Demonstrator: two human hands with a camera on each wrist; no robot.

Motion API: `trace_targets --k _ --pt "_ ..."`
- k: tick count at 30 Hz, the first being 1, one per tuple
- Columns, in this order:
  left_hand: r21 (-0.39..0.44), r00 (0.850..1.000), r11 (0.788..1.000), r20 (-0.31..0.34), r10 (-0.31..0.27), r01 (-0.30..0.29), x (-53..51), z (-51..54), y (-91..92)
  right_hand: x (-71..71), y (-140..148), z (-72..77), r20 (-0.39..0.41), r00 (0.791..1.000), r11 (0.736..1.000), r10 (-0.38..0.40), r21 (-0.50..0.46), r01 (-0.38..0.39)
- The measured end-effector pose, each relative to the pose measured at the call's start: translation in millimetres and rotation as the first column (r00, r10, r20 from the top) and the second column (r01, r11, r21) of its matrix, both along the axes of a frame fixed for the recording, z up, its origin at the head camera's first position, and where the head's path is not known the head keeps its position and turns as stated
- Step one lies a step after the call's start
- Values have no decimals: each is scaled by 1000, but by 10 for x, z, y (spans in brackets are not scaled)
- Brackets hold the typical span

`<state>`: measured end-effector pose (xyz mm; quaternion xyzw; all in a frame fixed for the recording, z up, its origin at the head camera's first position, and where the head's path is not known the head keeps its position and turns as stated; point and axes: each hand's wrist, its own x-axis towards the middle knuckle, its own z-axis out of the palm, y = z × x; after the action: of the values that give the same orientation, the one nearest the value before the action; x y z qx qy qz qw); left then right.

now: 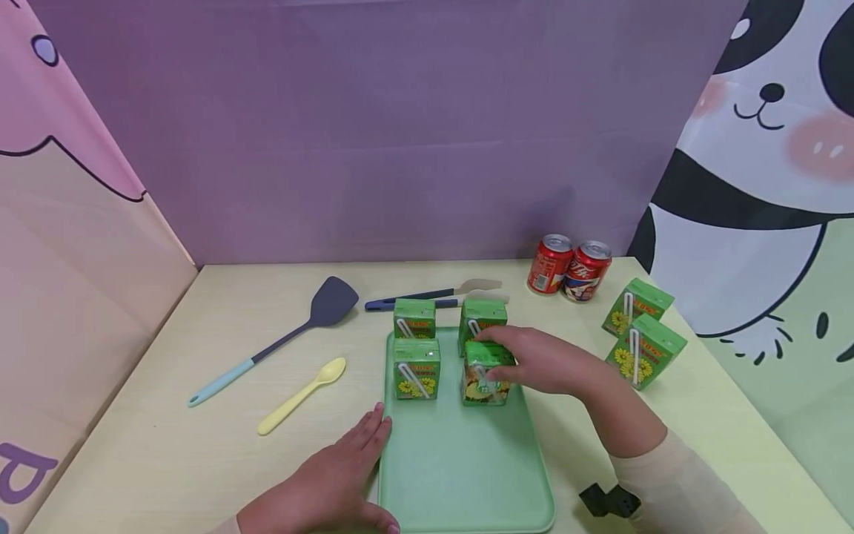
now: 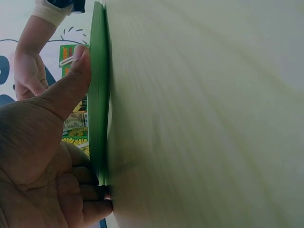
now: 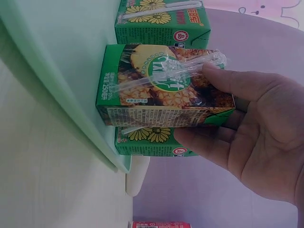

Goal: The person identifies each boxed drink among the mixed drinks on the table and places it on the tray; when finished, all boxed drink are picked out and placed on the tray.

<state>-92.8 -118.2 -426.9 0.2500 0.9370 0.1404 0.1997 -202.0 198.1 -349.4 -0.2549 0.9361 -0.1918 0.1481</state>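
Boxes of juice are what we have in hand, and it looks like we are standing the pineapple box (image 1: 485, 393) in its spot on the green tray (image 1: 463, 467). It is just in front of the back right box (image 1: 483, 311), and the daisy box (image 1: 416, 374) is to its left, with a gap between. The back left box (image 1: 414, 311) is behind that one. We cannot tell if the bottom of the pineapple box sits flat yet. We think the next move needs a check that it stands straight, then a soft letting go, so nothing tips.

Our right hand (image 1: 547, 360) is clamped on the pineapple box, thumb on one side and fingers on the other. Our left hand (image 1: 336, 471) is spread, its thumb away from its straight fingers, and it touches the tray's left edge (maybe to stop it sliding). Two more boxes, the far side box (image 1: 640, 302) and the near side box (image 1: 647, 352), stand off the tray to our right.
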Motion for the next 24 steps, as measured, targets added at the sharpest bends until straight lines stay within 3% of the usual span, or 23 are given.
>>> trace_targets --k 8,13,19,24 --pt "-14 1000 1000 12 2 -2 10 16 4 41 53 14 -13 1000 1000 3 -17 -3" --pt "-13 1000 1000 -3 -2 2 8 16 2 80 204 110 -64 998 998 -26 -56 23" --pt "-4 1000 1000 -8 -4 4 8 10 0 151 595 257 -144 979 987 -146 -83 135" --pt "5 1000 1000 -7 -4 4 8 -3 -9 161 962 335 -198 944 963 -265 4 271"
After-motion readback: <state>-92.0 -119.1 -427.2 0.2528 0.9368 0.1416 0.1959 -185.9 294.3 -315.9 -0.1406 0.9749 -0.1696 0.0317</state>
